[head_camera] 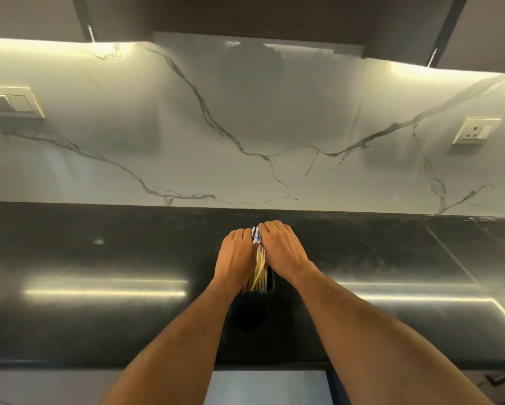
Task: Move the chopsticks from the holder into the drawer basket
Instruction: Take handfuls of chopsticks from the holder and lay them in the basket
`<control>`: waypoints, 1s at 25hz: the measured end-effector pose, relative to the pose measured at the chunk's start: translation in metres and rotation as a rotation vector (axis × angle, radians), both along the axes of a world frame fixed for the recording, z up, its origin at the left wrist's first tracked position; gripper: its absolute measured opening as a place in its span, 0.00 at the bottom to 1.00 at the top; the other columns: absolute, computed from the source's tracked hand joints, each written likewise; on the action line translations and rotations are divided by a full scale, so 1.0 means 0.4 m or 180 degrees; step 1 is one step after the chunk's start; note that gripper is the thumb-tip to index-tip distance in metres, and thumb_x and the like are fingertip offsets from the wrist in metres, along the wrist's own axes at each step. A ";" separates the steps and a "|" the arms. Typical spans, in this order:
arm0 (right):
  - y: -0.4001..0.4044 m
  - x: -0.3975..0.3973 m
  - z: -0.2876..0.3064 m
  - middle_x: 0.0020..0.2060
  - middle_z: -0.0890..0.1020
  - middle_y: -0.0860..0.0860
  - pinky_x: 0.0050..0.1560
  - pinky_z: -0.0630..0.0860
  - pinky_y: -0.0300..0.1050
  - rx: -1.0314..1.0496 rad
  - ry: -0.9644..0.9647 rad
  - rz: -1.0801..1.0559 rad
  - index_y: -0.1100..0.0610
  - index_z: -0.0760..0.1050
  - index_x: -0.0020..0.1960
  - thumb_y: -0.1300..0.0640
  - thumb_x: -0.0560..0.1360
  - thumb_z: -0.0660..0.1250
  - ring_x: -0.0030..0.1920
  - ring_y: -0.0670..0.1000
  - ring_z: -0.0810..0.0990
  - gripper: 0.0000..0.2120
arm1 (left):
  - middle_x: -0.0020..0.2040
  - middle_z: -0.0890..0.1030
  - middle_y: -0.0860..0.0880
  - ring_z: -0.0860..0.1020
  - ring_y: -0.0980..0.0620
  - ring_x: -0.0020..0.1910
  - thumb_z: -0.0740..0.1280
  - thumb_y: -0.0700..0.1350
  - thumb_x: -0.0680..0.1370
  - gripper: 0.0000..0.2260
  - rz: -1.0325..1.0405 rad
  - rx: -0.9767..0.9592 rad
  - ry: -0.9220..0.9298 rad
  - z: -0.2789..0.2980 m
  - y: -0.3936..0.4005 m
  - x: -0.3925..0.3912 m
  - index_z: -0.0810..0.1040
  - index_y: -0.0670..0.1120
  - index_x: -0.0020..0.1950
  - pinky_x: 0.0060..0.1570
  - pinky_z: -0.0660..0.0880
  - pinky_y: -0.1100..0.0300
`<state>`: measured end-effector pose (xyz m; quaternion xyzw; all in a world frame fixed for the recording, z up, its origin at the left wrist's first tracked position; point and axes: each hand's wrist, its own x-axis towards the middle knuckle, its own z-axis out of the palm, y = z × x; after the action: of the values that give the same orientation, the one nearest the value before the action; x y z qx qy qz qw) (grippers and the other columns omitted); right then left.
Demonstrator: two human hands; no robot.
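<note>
Reaching forward over the glossy black stone countertop (99, 317), we close both hands around a bundle of pale wooden chopsticks with blue-and-white patterned tops (259, 264). The bundle stands in a dark rectangular holder (270, 283), which sits on the countertop, near its front edge and in the middle of our view.

Our left hand (235, 257) presses on the left side of the bundle, its fingers curled together around the sticks. Our right hand (281, 247) lies on the right side of the bundle and a little over the top, with the fingers also curled and close together on the patterned ends. The two hands almost touch each other, with only the sticks between them. The lower parts of the chopsticks are inside the holder; the upper parts rise out of it between our palms.

Behind the holder rises a white marble backsplash with grey veins (245, 127). Far to the right of the holder, on this wall, we see a cream electric socket (476, 131); far to the left, a cream switch plate (11, 102). Below the holder, under the countertop edge, a pale blue-grey panel (267, 387) shows between our forearms; we cannot tell what it is.
</note>
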<state>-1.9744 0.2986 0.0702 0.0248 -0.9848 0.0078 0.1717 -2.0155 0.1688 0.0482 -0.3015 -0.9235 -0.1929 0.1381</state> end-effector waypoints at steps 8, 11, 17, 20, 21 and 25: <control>0.035 -0.138 -0.028 0.66 0.78 0.56 0.74 0.66 0.58 0.0368 -0.0471 -0.0178 0.58 0.74 0.67 0.56 0.78 0.70 0.72 0.57 0.69 0.19 | 0.49 0.83 0.46 0.81 0.50 0.46 0.68 0.40 0.80 0.04 0.0123 0.0648 -0.0836 -0.036 0.053 -0.083 0.78 0.44 0.54 0.48 0.80 0.55; 0.041 -0.149 -0.037 0.60 0.80 0.54 0.69 0.71 0.54 0.0113 -0.0352 -0.0185 0.56 0.76 0.62 0.57 0.77 0.71 0.65 0.54 0.72 0.15 | 0.48 0.83 0.46 0.81 0.51 0.42 0.66 0.41 0.81 0.04 0.0254 0.0713 -0.1143 -0.046 0.061 -0.092 0.77 0.43 0.54 0.41 0.76 0.60; 0.038 -0.148 -0.031 0.52 0.82 0.51 0.64 0.73 0.51 -0.0670 -0.0168 -0.0153 0.55 0.81 0.58 0.58 0.74 0.74 0.63 0.53 0.72 0.13 | 0.44 0.83 0.48 0.80 0.52 0.40 0.70 0.41 0.79 0.02 0.0476 0.1173 -0.1362 -0.041 0.058 -0.092 0.79 0.43 0.51 0.40 0.74 0.62; 0.028 -0.140 -0.026 0.52 0.80 0.52 0.60 0.74 0.51 -0.1030 0.0012 -0.0186 0.55 0.82 0.60 0.59 0.73 0.76 0.59 0.53 0.72 0.16 | 0.41 0.83 0.50 0.80 0.56 0.38 0.71 0.40 0.78 0.01 0.0595 0.1532 -0.1332 -0.034 0.049 -0.080 0.80 0.45 0.49 0.38 0.74 0.63; 0.022 -0.140 -0.026 0.53 0.79 0.52 0.59 0.74 0.51 -0.1140 0.0056 -0.0205 0.55 0.82 0.60 0.60 0.73 0.75 0.58 0.53 0.71 0.16 | 0.40 0.83 0.51 0.80 0.57 0.37 0.71 0.39 0.79 0.01 0.0650 0.1649 -0.1337 -0.032 0.046 -0.075 0.80 0.45 0.49 0.36 0.74 0.64; 0.006 -0.140 -0.021 0.55 0.73 0.50 0.56 0.74 0.46 -0.1612 -0.0002 -0.0400 0.50 0.81 0.63 0.58 0.76 0.73 0.54 0.51 0.68 0.16 | 0.37 0.80 0.54 0.78 0.58 0.34 0.69 0.39 0.79 0.02 0.0843 0.1845 -0.1350 -0.020 0.036 -0.060 0.80 0.45 0.48 0.31 0.68 0.68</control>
<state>-2.0306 0.3009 0.0619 -0.0802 -0.9511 0.2434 0.1724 -2.0395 0.1831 0.0400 -0.0814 -0.8696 -0.4847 0.0472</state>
